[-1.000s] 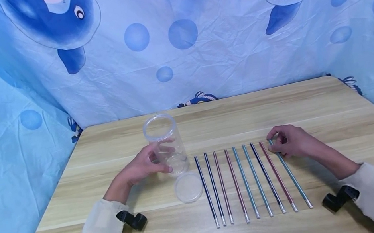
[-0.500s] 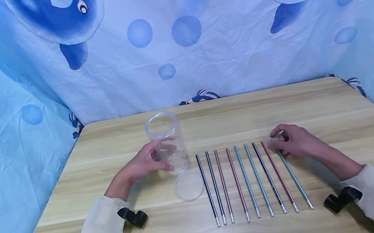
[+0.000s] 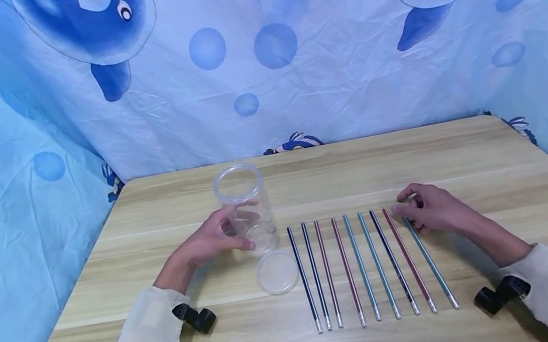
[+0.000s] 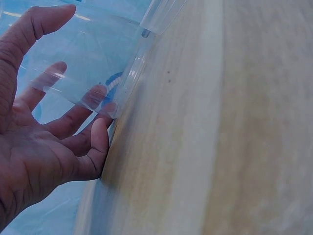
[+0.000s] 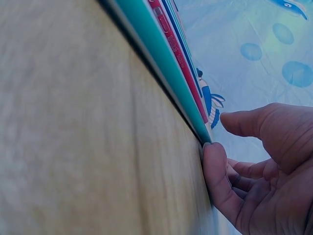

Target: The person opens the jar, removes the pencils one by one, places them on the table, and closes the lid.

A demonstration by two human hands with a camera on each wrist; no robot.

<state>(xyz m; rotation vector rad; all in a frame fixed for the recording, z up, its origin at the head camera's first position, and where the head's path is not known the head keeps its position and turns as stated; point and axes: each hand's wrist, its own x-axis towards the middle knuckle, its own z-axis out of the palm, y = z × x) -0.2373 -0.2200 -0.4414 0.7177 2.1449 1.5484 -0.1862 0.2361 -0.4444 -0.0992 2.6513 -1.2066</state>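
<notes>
My left hand holds a clear plastic jar upright on the table, thumb in front and fingers behind it. Through the transparent wall of the jar, the fingertips show in the left wrist view. A round clear lid lies flat beside its base. Over at the right end of a pencil row, my right hand is at the far end of a teal pencil. The right wrist view has one fingertip against the teal pencil, while another digit stands apart above it. That pencil lies on the table.
Several more pencils lie side by side between the lid and my right hand, among them a pinkish-red pencil and a dark blue pencil. Their silver ends point toward me. A blue dolphin-print cloth hangs behind the wooden table.
The head view has shifted slightly. The teal pencil's far tip, visible between my right fingers earlier, is now hidden behind them. My left hand and the jar keep their place.
</notes>
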